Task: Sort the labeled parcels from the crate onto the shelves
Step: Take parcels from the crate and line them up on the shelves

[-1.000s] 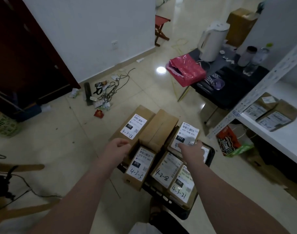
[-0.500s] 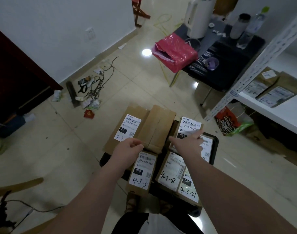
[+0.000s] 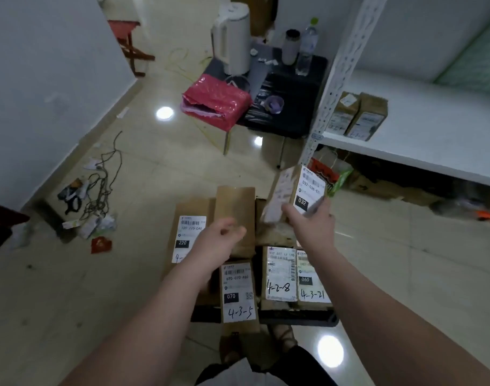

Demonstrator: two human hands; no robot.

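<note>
While the white shelf (image 3: 422,140), carrying two parcels (image 3: 358,115), stands at right, the black crate (image 3: 294,320) on the floor holds several labeled boxes (image 3: 239,291). Above its far right corner the parcel marked 032 (image 3: 308,190) tilts in the right hand (image 3: 310,224), fingers clamped round its lower end. The left hand (image 3: 218,243) hovers loosely curled, empty. A pick-up step, I judge; next comes carrying it rightward to its matching shelf.

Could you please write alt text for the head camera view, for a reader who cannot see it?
A person's right hand holds a brown parcel labeled 032 above a black crate of labeled parcels, while the left hand hovers loosely curled over them. A white shelf to the right holds two parcels.
</note>
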